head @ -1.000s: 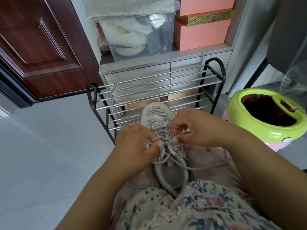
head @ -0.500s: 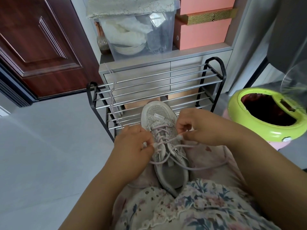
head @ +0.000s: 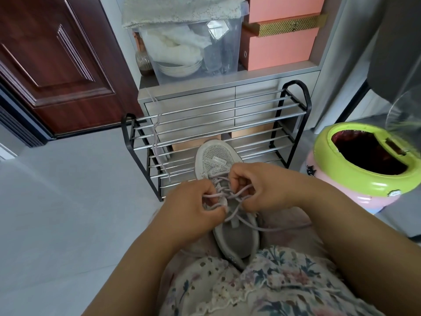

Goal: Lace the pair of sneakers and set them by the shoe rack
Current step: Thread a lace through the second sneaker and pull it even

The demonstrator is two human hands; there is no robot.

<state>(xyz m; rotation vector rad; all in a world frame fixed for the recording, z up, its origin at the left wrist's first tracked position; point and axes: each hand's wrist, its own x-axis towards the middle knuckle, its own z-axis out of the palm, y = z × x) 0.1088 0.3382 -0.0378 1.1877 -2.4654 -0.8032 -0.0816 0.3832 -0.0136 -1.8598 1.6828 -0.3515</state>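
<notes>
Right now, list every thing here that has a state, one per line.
sneaker: on the lap, toe toward the rack, partly laced
lace: pinched by both hands
left hand: gripping lace
right hand: gripping lace
spare lace: draped over the shoe rack
bin: open
door: shut

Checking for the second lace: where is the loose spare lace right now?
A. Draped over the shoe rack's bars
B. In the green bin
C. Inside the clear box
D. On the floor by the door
A: the spare lace hangs down over the left end of the shoe rack, across its bars.
</notes>
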